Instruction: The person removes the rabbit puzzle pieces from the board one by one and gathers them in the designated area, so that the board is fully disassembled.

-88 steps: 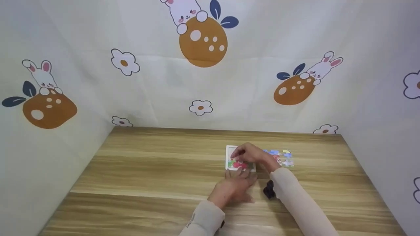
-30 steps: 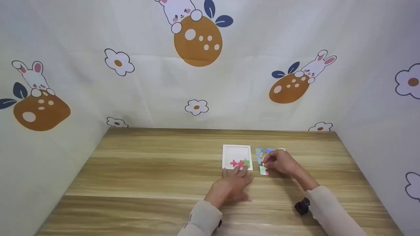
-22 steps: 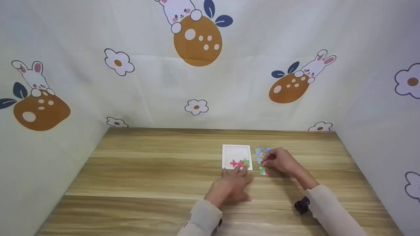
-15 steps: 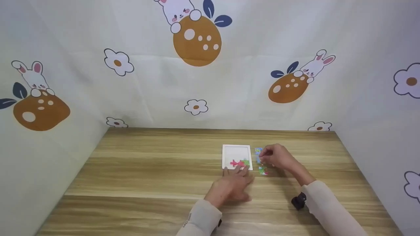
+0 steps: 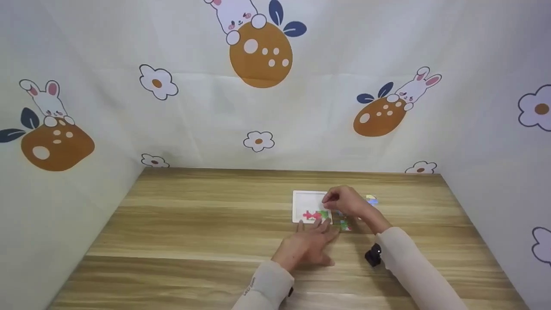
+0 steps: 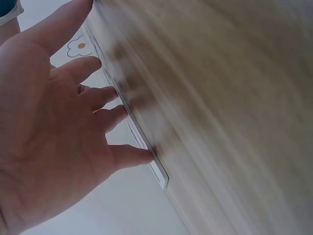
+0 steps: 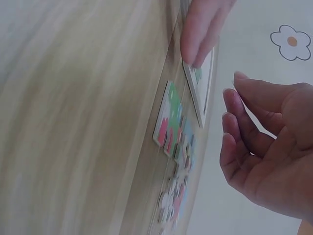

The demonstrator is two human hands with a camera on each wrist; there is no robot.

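A white puzzle tray (image 5: 294, 206) lies on the table, with red (image 5: 310, 215) and green (image 5: 323, 213) jigsaw pieces along its near edge. My left hand (image 5: 304, 247) is spread, its fingertips touching the tray's near edge; the left wrist view shows them against the rim (image 6: 160, 176). Over the tray's right side hovers my right hand (image 5: 346, 202), fingers loosely bent, thumb and index tips close together. No piece shows between them in the right wrist view. A green-and-pink jigsaw piece (image 7: 168, 115) lies on the table below that hand.
More loose jigsaw pieces (image 7: 173, 200) lie right of the tray, partly hidden by my right hand; a yellow-and-blue one (image 5: 371, 199) is farthest right. The wooden table (image 5: 193, 224) ends at a patterned cloth (image 5: 202, 107) at the back and sides.
Earlier, the tray's near left held a green piece, now gone from there. The green-and-pink piece lies right of the tray. My right hand went to the loose pieces, then back left to the tray.
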